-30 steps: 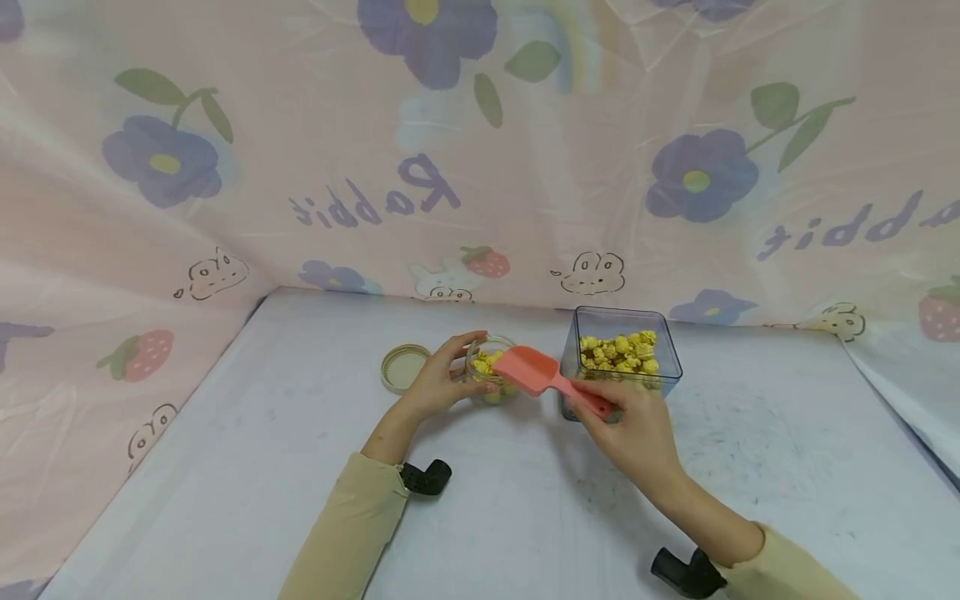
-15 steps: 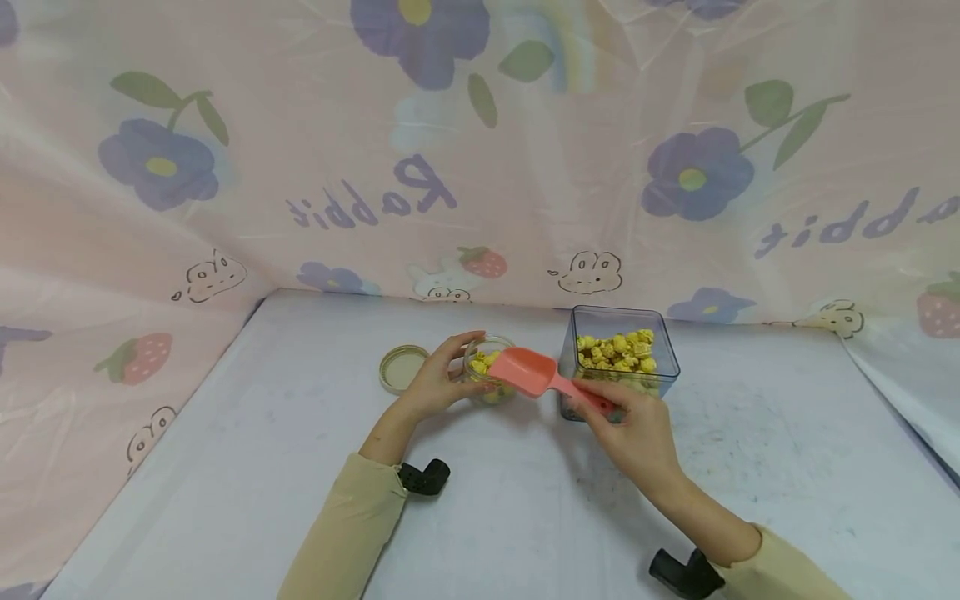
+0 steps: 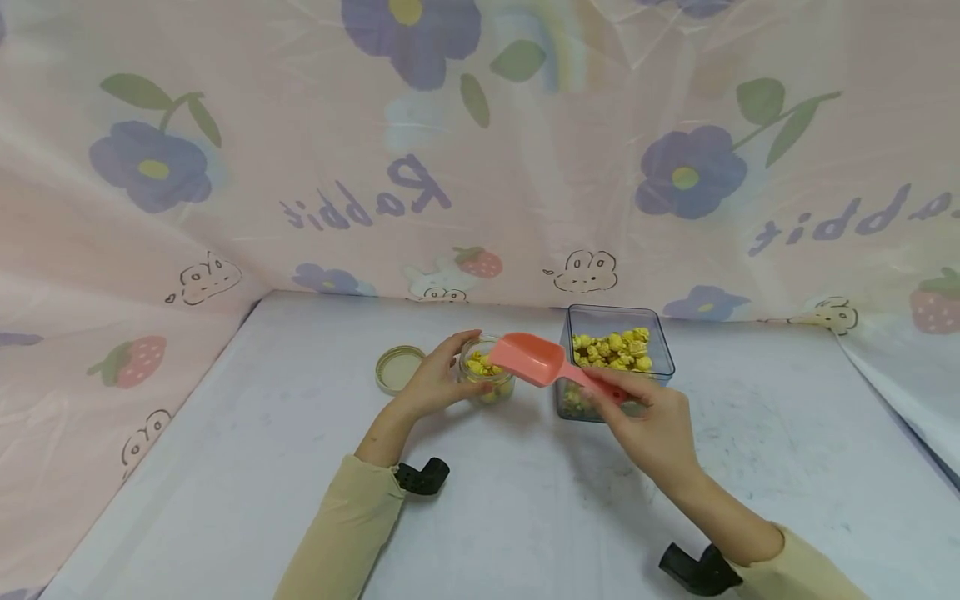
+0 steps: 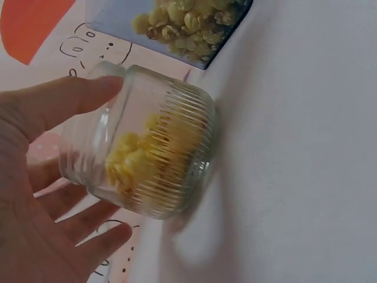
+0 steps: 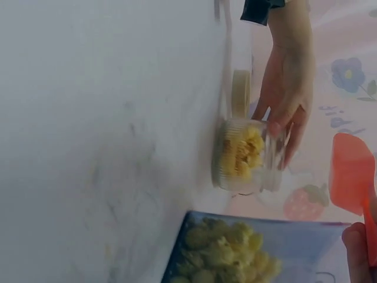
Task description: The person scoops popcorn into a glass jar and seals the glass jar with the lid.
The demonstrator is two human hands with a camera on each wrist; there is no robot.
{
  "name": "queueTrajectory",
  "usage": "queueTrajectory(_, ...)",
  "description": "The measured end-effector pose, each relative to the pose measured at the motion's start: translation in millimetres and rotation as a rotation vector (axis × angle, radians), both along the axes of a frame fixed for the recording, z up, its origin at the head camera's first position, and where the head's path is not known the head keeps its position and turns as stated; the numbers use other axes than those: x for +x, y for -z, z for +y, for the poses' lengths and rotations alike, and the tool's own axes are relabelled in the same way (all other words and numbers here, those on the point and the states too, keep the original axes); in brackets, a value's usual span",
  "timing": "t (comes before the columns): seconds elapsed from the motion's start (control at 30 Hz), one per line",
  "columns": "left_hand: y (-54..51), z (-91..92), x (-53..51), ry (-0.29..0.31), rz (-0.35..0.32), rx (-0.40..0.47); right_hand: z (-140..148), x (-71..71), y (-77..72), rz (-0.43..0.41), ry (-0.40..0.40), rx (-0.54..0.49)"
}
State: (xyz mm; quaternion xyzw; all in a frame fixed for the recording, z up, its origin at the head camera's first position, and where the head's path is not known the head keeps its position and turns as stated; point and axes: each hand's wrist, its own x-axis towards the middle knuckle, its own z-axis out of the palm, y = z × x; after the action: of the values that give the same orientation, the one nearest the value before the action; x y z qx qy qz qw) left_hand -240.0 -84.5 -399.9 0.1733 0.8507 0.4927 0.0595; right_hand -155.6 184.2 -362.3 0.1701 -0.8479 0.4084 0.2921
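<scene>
My left hand (image 3: 429,385) holds a small ribbed glass jar (image 4: 194,112) by its neck, thumb on one side and fingers on the other. The jar stands upright on the table with yellow popcorn (image 4: 138,165) in its lower part. In my right hand (image 3: 656,425) I grip the handle of a coral-red scoop (image 3: 531,358). Its bowl shows bare inside and hangs over the jar's right rim in the head view. Behind the right hand stands a clear bluish square box (image 3: 671,362) with popcorn (image 3: 615,348) in it.
A round jar lid (image 3: 399,370) lies on the white table (image 3: 525,517), just left of the jar. A pink patterned curtain (image 3: 502,200) closes off the back and left side. Black wrist cameras (image 3: 423,477) jut from both sleeves.
The right hand has shifted slightly right and up, and the scoop has risen a little off the jar's mouth. The left hand and jar stay in place.
</scene>
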Motion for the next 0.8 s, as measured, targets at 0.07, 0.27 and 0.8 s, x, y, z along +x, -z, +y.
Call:
queueTrajectory(0.07,-3.4,1.2,1.7,-0.009,0.012,-0.044,3,1.0,-3.9,0.004,0.005,-0.01)
queueTrajectory(0.27,-14.0,7.4,4.8,-0.029,0.055,-0.064,11,0.1,-13.7,0.032,-0.002,-0.048)
queueTrajectory(0.8,-28.2,27.9,4.8,-0.021,0.084,-0.039,29,-4.6,-17.0,0.073,0.031,-0.052)
